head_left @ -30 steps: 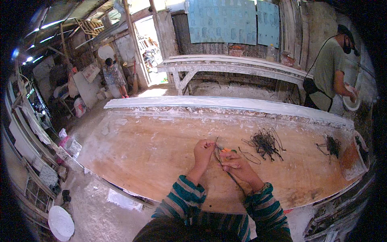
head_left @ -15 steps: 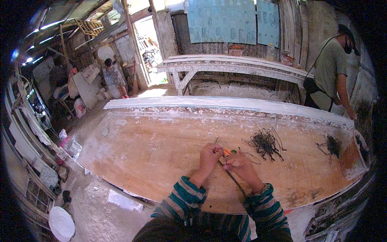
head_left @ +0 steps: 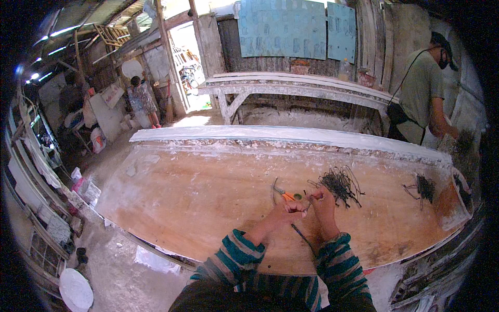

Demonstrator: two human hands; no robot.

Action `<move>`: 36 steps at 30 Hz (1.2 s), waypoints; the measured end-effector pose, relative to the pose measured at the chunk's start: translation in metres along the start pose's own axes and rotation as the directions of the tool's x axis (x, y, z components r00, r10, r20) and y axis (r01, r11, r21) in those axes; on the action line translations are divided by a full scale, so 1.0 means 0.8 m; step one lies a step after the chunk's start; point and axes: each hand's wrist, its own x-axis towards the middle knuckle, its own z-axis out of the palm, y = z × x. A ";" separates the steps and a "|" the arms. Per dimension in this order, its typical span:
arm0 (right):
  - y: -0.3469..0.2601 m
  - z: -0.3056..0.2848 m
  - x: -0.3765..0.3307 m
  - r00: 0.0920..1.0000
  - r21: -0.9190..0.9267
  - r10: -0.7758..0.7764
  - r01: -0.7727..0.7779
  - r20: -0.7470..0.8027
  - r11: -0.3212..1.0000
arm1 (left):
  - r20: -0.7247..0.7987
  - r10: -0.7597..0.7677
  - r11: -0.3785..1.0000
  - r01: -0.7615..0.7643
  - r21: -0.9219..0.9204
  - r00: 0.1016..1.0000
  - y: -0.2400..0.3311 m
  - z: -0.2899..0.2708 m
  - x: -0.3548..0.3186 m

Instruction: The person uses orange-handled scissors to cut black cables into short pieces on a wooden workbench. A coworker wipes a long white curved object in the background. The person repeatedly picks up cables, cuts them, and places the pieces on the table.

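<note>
Our left hand [head_left: 291,210], pinched narrow just nearer us than an orange-handled tool [head_left: 287,196], appeared to grip a thin dark cord [head_left: 309,205] — mostly hidden — between itself and our right hand [head_left: 323,202], closed in a matching pinch. We judged the cord light, limp and quick to tangle, best held near its ends. Farther right on the wooden table [head_left: 197,197] lay a heap of black loops [head_left: 340,184], then a smaller dark bundle [head_left: 425,188] beside a dusty bucket [head_left: 451,209].
</note>
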 end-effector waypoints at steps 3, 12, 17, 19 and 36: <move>0.007 -0.004 0.004 1.000 0.083 -0.030 0.031 -0.010 0.996 | 0.055 -0.098 0.987 0.104 -0.125 0.994 0.018 0.010 -0.005; 0.006 -0.007 0.016 0.996 0.405 -0.085 0.075 0.008 0.911 | 0.160 -0.102 0.974 0.131 -0.182 0.982 0.028 0.017 -0.011; -0.006 -0.015 0.012 0.995 0.199 -0.040 0.058 -0.093 0.978 | -0.105 -0.208 0.952 0.177 -0.248 0.972 0.018 0.007 0.001; 0.007 -0.018 0.014 0.982 0.098 -0.124 0.139 -0.146 0.985 | -0.247 -0.185 0.934 0.092 -0.345 0.951 0.024 -0.003 0.004; -0.080 -0.038 -0.016 0.741 0.715 -0.241 -0.425 0.627 0.555 | -0.515 0.331 0.811 0.041 0.584 0.791 0.012 -0.053 0.008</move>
